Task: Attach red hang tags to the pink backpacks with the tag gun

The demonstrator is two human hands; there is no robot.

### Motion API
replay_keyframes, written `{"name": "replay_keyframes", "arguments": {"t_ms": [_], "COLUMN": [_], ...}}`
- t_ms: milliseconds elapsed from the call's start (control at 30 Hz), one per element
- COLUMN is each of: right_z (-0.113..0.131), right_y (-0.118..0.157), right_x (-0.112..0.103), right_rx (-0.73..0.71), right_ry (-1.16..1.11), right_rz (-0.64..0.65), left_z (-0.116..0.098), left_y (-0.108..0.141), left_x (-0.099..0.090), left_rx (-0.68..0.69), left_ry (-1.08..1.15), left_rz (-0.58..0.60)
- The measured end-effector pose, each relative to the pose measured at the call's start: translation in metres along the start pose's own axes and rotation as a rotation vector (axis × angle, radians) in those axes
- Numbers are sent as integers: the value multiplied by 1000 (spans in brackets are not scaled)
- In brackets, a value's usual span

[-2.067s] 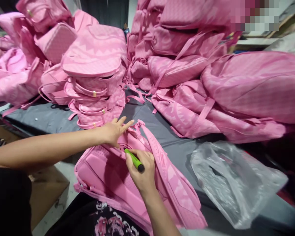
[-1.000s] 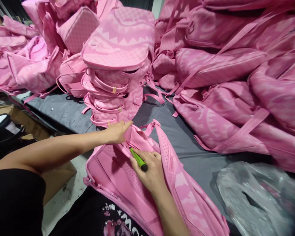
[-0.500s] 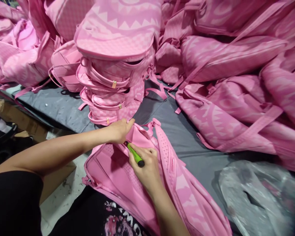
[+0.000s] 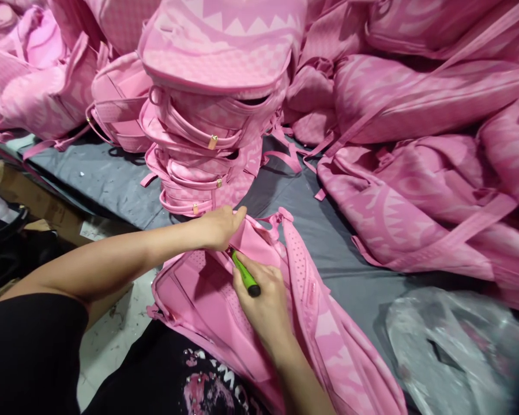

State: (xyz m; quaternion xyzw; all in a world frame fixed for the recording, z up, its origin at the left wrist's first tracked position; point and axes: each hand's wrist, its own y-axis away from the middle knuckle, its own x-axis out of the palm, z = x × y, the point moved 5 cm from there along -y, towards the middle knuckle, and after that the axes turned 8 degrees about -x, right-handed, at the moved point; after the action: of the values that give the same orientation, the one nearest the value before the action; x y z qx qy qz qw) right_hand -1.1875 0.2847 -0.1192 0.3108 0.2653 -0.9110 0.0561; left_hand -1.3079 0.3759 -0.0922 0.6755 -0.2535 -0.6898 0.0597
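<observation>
A pink backpack [image 4: 211, 288] lies at the near table edge, partly over my lap, with its strap and mesh side up. My left hand [image 4: 222, 226] is closed on the fabric at its upper edge. In my right hand [image 4: 262, 291] is a small tool with a green handle and black end [image 4: 246, 274], pointing into the backpack just below my left hand. The tool's tip is hidden in the fabric, so its exact kind does not show.
Stacked pink backpacks [image 4: 216, 121] stand directly ahead. More pink backpacks [image 4: 410, 213] are heaped on the right and at the far left. A clear plastic bag [image 4: 454, 346] lies on the grey-covered table [image 4: 354, 300]. Cardboard boxes [image 4: 47, 202] stand on the floor at left.
The view has shifted slightly, so things appear a little further right. Both hands keep their hold, and the green handle stays at nearly the same place on the backpack.
</observation>
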Motion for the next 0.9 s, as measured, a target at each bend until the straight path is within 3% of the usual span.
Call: {"name": "replay_keyframes", "arguments": {"t_ms": [133,300,900], "right_z": [-3,0,3], "right_y": [3,4,4], "right_x": [2,-1,2], "right_rx": [38,60,62], "right_ry": [-28,-1,13], "right_rz": [56,-24,13], "left_z": [-1,-2,-9], "left_y": [2,3,9], "left_x": [-1,0,-4], "left_rx": [-28,-17,-40], "left_ry": [-7,-13,-30], "left_rz": [-22,-54,-70]}}
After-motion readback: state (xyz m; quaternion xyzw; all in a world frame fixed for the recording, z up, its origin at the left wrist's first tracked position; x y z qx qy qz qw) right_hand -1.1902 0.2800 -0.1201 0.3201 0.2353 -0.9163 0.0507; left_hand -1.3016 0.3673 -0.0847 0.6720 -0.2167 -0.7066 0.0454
